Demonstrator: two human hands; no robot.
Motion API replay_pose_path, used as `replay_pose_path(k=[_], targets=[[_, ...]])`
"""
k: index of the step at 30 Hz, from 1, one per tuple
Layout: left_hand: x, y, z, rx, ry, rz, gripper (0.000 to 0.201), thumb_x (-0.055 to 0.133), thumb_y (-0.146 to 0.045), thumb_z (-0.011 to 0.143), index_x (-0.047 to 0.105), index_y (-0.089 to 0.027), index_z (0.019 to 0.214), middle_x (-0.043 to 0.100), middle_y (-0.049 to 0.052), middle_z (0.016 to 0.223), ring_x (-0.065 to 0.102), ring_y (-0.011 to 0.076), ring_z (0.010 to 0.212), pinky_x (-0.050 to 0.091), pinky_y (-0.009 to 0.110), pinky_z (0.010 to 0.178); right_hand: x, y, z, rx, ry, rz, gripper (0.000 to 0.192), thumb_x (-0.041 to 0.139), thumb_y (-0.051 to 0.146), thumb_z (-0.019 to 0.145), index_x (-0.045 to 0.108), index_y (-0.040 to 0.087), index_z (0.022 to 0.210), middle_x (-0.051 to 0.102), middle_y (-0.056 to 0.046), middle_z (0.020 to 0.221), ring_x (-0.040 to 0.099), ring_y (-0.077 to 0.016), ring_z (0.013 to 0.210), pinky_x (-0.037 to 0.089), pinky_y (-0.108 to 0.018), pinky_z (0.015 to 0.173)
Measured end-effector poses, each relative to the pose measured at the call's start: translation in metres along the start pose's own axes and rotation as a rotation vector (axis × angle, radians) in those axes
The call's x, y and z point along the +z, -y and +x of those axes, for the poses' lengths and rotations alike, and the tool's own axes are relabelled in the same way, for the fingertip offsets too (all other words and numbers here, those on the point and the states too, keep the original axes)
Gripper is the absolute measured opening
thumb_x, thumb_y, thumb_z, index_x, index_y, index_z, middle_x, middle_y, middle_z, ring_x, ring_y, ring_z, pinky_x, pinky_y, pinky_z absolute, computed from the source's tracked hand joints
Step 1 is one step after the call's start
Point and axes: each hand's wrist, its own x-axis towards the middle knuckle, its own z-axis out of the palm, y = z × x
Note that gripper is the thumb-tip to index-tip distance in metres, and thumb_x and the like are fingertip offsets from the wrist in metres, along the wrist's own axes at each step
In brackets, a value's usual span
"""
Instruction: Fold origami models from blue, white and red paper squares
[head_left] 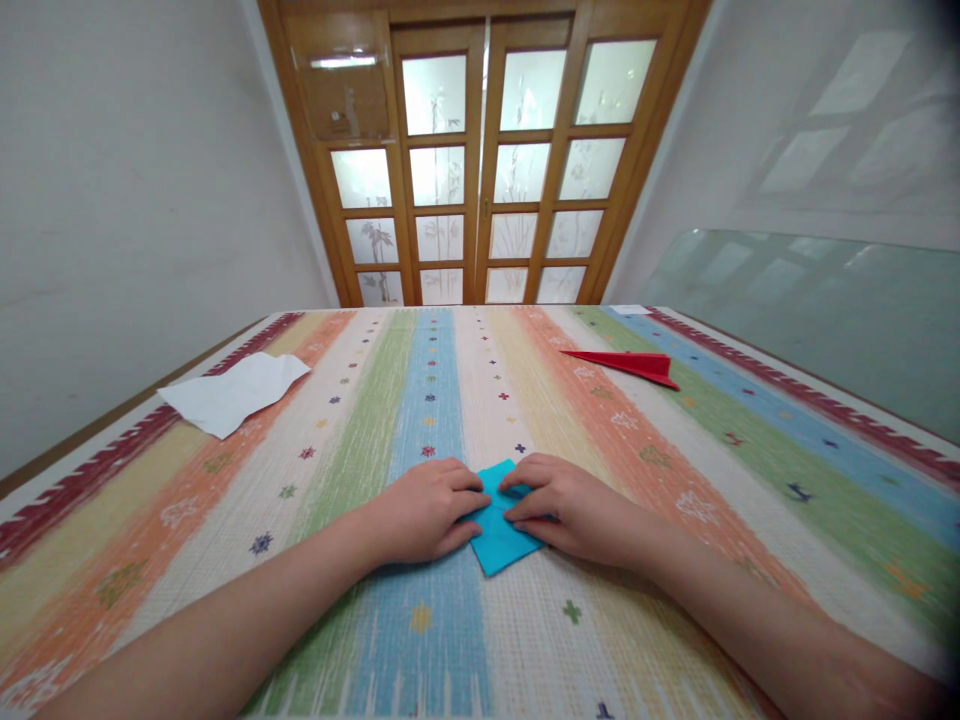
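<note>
On the far left of the striped tablecloth [225,560] a white sheet of paper [232,392] lay loose and untouched, well apart from the work. My left hand [424,510] rested palm down, fingers held close together, pressing on the left edge of the blue folded paper [496,530]. That paper sat near the middle of the table, just in front of me, between both hands. My right hand [559,505] lay flat as well, fingertips drawn together and bearing down on the paper's upper right part. To crease it well, I judged I should keep the left hand anchoring while the right ran firmly along the fold, edges kept aligned. The blue piece looked small, bright turquoise, already folded into a compact angular shape with a pointed lower corner showing below my fingers. Farther right and beyond, a red paper plane [626,364] lay on the cloth.
</note>
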Motion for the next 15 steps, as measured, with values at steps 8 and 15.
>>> replay_pose_path(k=[8,15], targets=[[0.001,0.0,-0.001,-0.004,0.004,0.002,0.04,0.06,-0.042,0.095,0.067,-0.016,0.124,0.068,0.013,0.118,0.062,0.0295,0.11,0.048,0.046,0.099,-0.002,-0.007,0.0,0.09,-0.102,0.151,0.022,0.063,0.026,0.093,0.073,0.022,0.113,0.071,-0.009,0.112,0.064,-0.0221,0.104,0.05,-0.039,0.094],[-0.001,0.003,-0.001,0.011,-0.005,0.079,0.03,0.055,-0.032,0.098,0.068,-0.02,0.122,0.066,0.011,0.121,0.061,0.0275,0.112,0.048,0.044,0.099,0.016,-0.02,-0.003,0.332,-0.17,-0.092,0.053,0.061,0.043,0.093,0.059,0.019,0.139,0.058,-0.015,0.142,0.045,-0.0361,0.137,0.036,-0.055,0.112]])
